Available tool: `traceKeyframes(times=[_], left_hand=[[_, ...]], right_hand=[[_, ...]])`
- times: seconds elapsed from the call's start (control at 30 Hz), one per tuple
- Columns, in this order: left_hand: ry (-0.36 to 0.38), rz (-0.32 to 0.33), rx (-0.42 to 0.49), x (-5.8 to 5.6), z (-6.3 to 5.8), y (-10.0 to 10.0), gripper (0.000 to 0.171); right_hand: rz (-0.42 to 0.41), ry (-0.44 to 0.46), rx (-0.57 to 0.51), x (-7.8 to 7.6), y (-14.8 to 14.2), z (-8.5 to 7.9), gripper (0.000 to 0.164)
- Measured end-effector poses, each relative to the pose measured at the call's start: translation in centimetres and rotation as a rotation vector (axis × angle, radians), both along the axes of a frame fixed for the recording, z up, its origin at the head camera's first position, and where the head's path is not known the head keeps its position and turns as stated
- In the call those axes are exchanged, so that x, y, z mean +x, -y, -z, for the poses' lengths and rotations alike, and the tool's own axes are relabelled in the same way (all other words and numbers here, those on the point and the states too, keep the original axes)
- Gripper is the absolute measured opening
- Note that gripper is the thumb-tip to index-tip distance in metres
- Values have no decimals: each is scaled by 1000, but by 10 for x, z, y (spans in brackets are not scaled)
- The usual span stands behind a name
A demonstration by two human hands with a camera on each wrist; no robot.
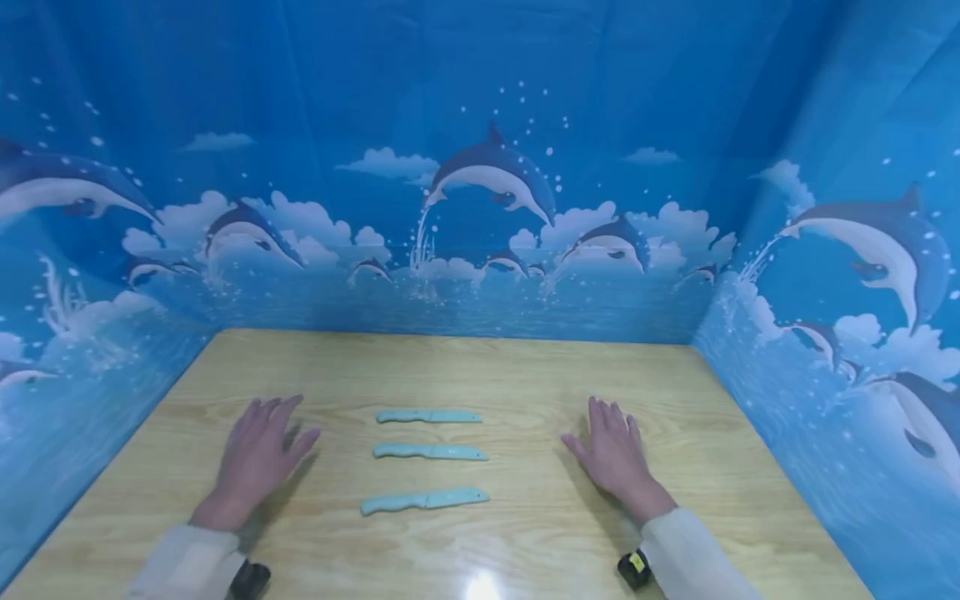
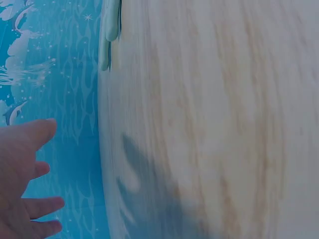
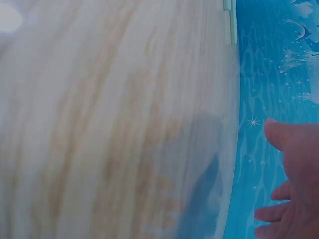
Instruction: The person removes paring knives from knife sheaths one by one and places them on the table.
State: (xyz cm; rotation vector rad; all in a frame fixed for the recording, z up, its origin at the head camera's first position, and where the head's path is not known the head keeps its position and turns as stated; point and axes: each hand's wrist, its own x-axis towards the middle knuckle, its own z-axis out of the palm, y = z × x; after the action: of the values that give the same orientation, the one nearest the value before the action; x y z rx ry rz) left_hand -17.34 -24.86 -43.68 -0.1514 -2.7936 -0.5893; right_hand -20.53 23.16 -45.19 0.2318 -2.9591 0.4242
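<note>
Three pale turquoise knives lie in a column on the wooden table, handles to the left and blades to the right: a far knife (image 1: 429, 416), a middle knife (image 1: 431, 452) and a near knife (image 1: 424, 500). To their left my left hand (image 1: 257, 454) is held over the table, fingers extended and thumb spread, with nothing in it. My right hand (image 1: 613, 450) is to the right of the knives, likewise spread and holding nothing. Both hands cast shadows on the wood. In the left wrist view, knife handle ends (image 2: 112, 22) show at the top.
The light wooden table (image 1: 570, 542) carries a bright glare spot at its front edge. Blue curtains (image 1: 465, 292) printed with dolphins and clouds enclose it at the back, left and right. A dark wrist device (image 1: 634, 569) sits at the right sleeve.
</note>
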Motion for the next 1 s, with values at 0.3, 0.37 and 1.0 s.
traceKeyframes(times=[0.3,0.37,1.0], left_hand=[[-163,79,48,-2,-3,-13,46],[-148,84,52,-2,-3,-16,45],[63,251,97,-2,-14,-34,32]], right_hand=[[-80,-31,-81,1,6,3,69],[-87,-49,-93,1,8,3,66],[-139,-136,-126,6,27,-1,50]])
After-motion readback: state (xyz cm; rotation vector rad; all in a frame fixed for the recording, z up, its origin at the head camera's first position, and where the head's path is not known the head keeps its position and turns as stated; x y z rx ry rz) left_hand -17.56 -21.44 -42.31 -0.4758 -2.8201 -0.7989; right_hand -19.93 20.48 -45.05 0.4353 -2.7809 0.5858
